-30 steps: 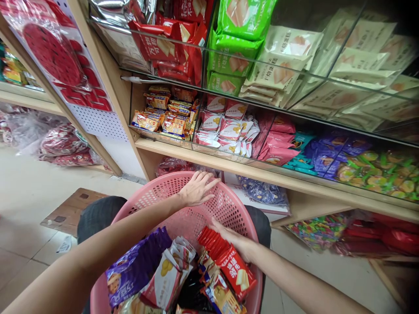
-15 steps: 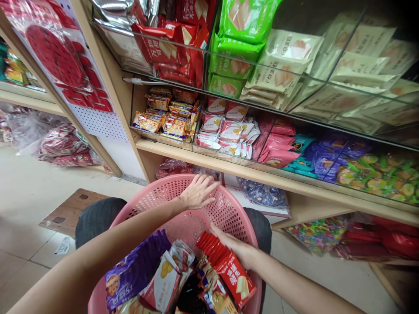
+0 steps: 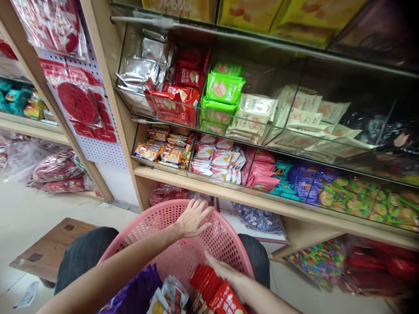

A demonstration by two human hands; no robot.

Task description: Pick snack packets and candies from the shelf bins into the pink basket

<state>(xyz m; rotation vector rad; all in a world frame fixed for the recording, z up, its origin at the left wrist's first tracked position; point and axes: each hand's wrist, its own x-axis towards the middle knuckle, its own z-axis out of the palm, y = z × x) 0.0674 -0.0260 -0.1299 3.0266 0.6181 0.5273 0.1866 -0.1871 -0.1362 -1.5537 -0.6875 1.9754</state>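
Observation:
My left hand [image 3: 194,219] lies over the far rim of a pink perforated plastic basket [image 3: 139,223], fingers spread, with nothing in it. Inside the basket, at its right wall, is my right hand [image 3: 223,269], fingers stretched out beside red snack packets [image 3: 212,288] and seemingly touching them. Left of these are white snack packets [image 3: 170,296] with a yellow print, then purple snack packets [image 3: 135,293]. The lower part of the basket's contents is cut off by the view's bottom edge. The basket stands between my knees.
Shelves ahead have clear bins of green packets [image 3: 224,89], cream packets [image 3: 252,115], orange packets [image 3: 168,150] and pink packets [image 3: 262,172]. A wooden board [image 3: 54,248] is on the floor at left. Under the shelf are a white box [image 3: 229,209] and bagged goods [image 3: 319,261].
The view has tilted up, so shelves and basket appear lower and an upper shelf shows. Both hands keep nearly the same places at the basket.

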